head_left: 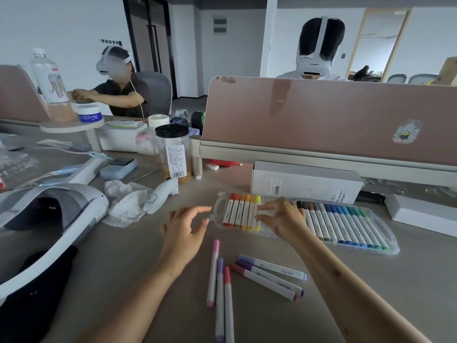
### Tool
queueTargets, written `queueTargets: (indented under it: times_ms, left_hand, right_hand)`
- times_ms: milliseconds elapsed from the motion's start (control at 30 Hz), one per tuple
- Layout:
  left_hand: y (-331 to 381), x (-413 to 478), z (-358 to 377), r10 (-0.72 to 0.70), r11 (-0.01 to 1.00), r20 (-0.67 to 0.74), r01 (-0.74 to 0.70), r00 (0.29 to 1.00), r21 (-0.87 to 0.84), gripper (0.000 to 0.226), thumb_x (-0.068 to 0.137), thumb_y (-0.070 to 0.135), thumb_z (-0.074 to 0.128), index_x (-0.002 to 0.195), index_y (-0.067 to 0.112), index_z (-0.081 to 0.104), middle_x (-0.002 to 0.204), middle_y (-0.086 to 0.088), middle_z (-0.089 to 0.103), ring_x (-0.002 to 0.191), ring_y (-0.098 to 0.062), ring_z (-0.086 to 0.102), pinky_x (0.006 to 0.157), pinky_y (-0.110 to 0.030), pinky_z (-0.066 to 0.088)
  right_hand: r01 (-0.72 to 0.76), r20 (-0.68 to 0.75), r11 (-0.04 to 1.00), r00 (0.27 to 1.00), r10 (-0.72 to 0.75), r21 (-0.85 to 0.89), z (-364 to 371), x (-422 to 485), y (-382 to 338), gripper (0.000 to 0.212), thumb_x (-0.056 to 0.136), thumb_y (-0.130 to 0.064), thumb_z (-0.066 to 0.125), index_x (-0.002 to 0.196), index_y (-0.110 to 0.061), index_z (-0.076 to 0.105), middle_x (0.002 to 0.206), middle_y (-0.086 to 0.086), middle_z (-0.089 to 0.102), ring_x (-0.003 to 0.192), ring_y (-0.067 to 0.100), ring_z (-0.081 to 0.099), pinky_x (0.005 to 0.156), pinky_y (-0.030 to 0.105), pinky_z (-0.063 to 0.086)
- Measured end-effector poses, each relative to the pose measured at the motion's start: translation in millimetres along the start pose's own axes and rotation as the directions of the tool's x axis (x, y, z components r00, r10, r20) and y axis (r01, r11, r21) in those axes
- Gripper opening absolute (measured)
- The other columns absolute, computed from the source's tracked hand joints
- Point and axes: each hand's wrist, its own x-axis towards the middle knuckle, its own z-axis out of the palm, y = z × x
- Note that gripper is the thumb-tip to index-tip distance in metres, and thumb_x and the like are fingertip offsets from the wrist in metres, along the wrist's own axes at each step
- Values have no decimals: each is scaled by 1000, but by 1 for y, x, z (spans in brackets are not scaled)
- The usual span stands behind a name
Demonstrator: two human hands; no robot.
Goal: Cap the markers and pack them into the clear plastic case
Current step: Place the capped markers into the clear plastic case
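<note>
- The clear plastic case [392, 247] lies on the desk [128, 253] in front of you. It is mostly filled, with a red-to-yellow row [243, 211] at its left end and browns through greens [346, 224] further right.
- Your right hand [282, 219] rests over the gap between those rows, fingers spread and nearly straight, gripping nothing.
- Your left hand [184, 226] hovers just beside the case's left end, fingers loosely parted and empty.
- Six loose markers [272, 266] lie near you, all seemingly capped; they are what is left to pack.
</note>
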Motion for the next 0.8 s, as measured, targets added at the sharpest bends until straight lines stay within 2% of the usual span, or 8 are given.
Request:
queueTargets:
  times_ms: [200, 400, 533, 600, 700, 800]
  left_hand:
    - [0, -1, 1, -8, 999, 21, 7, 1000, 39, 22, 93, 32, 61, 111, 46, 62, 113, 23, 53, 110, -4, 40, 90, -33, 27]
    - [1, -1, 0, -22, 999, 74, 19, 997, 41, 22, 94, 34, 60, 112, 47, 62, 114, 25, 52, 111, -4, 39, 91, -32, 23]
    - [10, 4, -6, -25, 999, 77, 21, 997, 40, 22, 93, 35, 60, 109, 49, 62, 112, 23, 58, 112, -8, 45, 93, -34, 29]
    - [16, 8, -11, -28, 999, 88, 26, 996, 25, 22, 92, 34, 62, 103, 53, 61, 103, 23, 60, 109, -10, 49, 97, -38, 34]
    - [19, 8, -20, -12, 1000, 145, 13, 989, -4, 26, 89, 36, 63, 89, 60, 55, 90, 24, 62, 97, -7, 55, 97, -46, 43]
    - [21, 0, -29, -19, 1000, 200, 19, 980, 2, 17, 88, 41, 63, 83, 57, 59, 84, 28, 66, 87, 6, 58, 95, -46, 45]
  right_hand:
    - [27, 11, 974, 1000, -25, -225, 1, 0, -6, 37, 88, -54, 59, 121, -38, 62, 130, -4, 52, 128, 22, 39, 99, 39, 28]
    - [14, 19, 966, 1000, -9, -257, 0, -1, -9, 38, 88, -58, 57, 121, -40, 60, 127, -4, 53, 126, 22, 39, 99, 40, 26]
    - [10, 5, 962, 1000, -9, -272, 1, -7, -12, 38, 91, -55, 54, 126, -39, 57, 128, -2, 50, 127, 23, 38, 100, 40, 26]
    - [26, 14, 958, 1000, -23, -286, -2, -9, -13, 38, 91, -55, 53, 126, -40, 57, 130, -1, 49, 128, 23, 38, 101, 41, 26]
    - [71, -45, 979, 996, -82, -193, -10, -19, -15, 39, 92, -54, 53, 127, -38, 57, 134, -4, 51, 128, 22, 41, 99, 41, 28]
    - [151, -78, 988, 985, -154, -43, -21, -39, -19, 36, 89, -50, 60, 123, -35, 59, 122, -8, 59, 117, 17, 50, 93, 36, 31]
